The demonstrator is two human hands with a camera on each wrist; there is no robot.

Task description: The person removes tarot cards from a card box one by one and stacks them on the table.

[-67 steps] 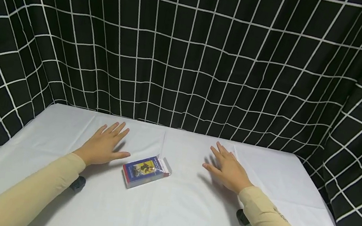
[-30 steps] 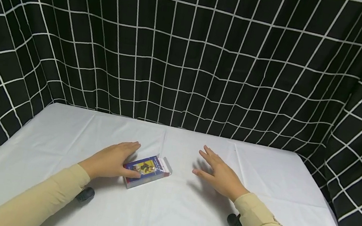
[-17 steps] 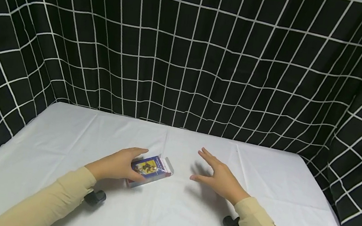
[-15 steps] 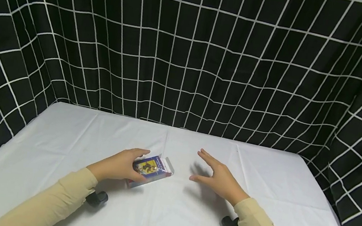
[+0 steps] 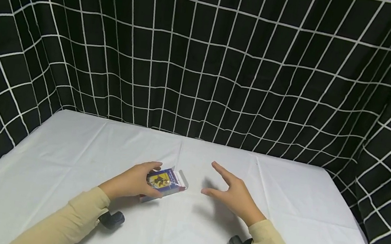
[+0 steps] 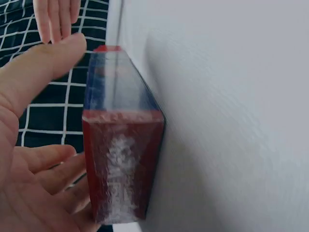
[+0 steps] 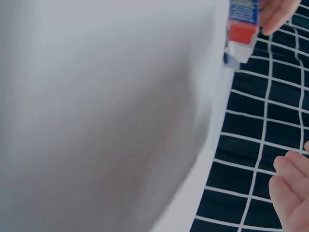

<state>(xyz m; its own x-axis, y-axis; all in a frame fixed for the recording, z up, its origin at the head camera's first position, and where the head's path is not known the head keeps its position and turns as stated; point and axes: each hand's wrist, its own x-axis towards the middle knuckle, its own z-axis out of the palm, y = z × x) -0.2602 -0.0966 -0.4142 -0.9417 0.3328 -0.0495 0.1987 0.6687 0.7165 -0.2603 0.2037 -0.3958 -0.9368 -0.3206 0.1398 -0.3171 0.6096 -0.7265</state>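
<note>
Showing a blue-and-red box point(image 5: 161, 180) flat on a white tablecloth point(image 5: 181, 234), left of centre, with its opened end and pale flap point(image 5: 183, 177) toward the right. Bracketed near its red end by the left hand point(image 5: 132, 181), thumb along the near side and fingers along the far side; impossible to tell firm grasp from loose enclosure. Unclenched at the right hand point(image 5: 238, 197): thumb and fingers parted, apart from the box. Behind: a black curtain point(image 5: 215, 61) with white grid lines.

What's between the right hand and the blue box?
Just bare white cloth between the right hand and the blue box, shaded near the hand. The head view shows it.
</note>
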